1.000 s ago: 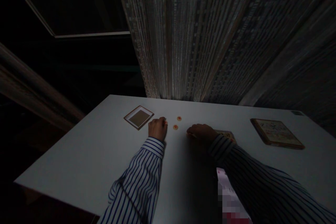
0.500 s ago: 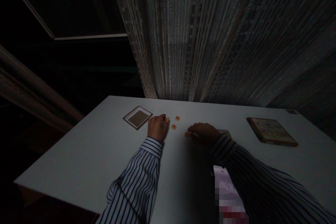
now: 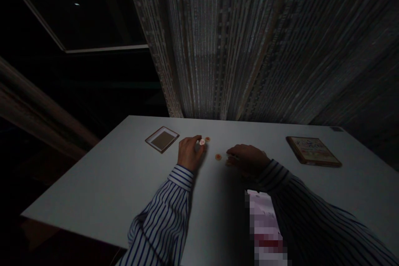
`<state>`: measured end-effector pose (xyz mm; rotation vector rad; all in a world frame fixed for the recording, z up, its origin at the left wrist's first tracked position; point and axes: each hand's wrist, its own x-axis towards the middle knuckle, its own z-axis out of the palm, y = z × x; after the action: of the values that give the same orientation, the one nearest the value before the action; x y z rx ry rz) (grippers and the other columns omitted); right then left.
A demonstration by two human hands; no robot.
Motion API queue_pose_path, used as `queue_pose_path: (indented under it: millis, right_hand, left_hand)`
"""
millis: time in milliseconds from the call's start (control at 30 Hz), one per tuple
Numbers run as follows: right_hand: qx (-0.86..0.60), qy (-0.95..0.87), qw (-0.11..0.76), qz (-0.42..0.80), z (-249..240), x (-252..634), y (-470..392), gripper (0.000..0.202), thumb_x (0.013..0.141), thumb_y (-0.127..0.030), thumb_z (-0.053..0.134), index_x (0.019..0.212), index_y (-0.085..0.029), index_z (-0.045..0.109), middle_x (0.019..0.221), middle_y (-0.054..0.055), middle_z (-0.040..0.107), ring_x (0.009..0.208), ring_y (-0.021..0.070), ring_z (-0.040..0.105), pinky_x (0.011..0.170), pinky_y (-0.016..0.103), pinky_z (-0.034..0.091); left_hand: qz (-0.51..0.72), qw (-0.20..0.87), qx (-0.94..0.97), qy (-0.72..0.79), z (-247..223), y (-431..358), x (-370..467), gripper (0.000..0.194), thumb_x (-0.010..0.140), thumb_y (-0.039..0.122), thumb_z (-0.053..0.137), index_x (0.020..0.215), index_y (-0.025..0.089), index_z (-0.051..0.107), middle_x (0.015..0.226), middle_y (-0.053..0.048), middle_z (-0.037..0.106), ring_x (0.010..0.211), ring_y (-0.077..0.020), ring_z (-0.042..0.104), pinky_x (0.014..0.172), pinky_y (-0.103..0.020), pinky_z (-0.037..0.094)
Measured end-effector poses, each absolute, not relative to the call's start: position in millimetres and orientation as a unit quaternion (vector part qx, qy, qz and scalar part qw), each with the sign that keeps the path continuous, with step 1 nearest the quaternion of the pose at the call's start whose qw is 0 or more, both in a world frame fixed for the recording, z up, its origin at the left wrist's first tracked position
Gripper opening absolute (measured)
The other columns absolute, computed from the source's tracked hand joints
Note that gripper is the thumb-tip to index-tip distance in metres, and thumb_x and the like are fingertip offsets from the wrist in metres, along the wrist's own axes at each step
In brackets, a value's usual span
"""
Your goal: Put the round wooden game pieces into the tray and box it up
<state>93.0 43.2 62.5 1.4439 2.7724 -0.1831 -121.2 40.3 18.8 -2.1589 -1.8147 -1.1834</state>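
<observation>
Small round pale disc with a red mark (image 3: 202, 142) is sitting upright at the fingertips of the left hand (image 3: 188, 152), to the right of a shallow rectangular brown-rimmed tray (image 3: 163, 140) on the white table (image 3: 93, 183). The thumb and forefinger are pinching its edges, the marked face showing. A second pale disc with a red mark (image 3: 208, 139) is lying just beyond; whether the two are touching is unclear. Of the pair lying there half a second ago, the nearer is no longer showing on the tabletop. Farther right and nearer, a third pale disc with a red mark (image 3: 218, 157), then at the right fingertips, is now lying free between the hands. The right hand (image 3: 249, 158) is curling beside it over a partly hidden piece; its grip cannot be told.
</observation>
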Motion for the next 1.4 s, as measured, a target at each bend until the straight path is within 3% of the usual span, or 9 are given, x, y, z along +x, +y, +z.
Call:
queue_pose_path:
  millis: [467, 967, 1400]
  right_hand:
    - [0.495, 0.864, -0.081, -0.044, 60, 136, 33, 0.03, 0.085, -0.028, 0.04, 0.1, -0.018, 0.064, 0.094, 0.007, 0.068, 0.086, 0.0189, 0.061, 0.07, 0.027, 0.043]
    - [0.527, 0.811, -0.243, -0.074, 49, 180, 22, 0.023, 0.079, -0.03, 0.046, 0.087, -0.021, 0.066, 0.086, 0.005, 0.07, 0.078, 0.0187, 0.064, 0.069, 0.031, 0.049]
    - [0.525, 0.786, -0.31, -0.106, 24, 183, 17, 0.022, 0.077, -0.027, 0.049, 0.085, -0.017, 0.067, 0.084, 0.008, 0.07, 0.074, 0.0186, 0.065, 0.066, 0.031, 0.052]
  left_hand:
    - [-0.408, 0.057, -0.737, -0.535, 26, 26, -93, 0.023, 0.077, 0.022, 0.057, 0.099, 0.017, 0.059, 0.087, -0.004, 0.066, 0.085, -0.0182, 0.057, 0.082, -0.033, 0.04]
    - [-0.405, 0.043, -0.758, -0.509, 24, 18, -65, 0.022, 0.077, 0.024, 0.058, 0.097, 0.017, 0.059, 0.085, -0.005, 0.066, 0.084, -0.0188, 0.057, 0.08, -0.034, 0.041]
    - [-0.395, 0.014, -0.762, -0.513, 16, 14, -45, 0.023, 0.076, 0.023, 0.06, 0.098, 0.019, 0.059, 0.085, -0.004, 0.065, 0.083, -0.0183, 0.056, 0.079, -0.034, 0.041]
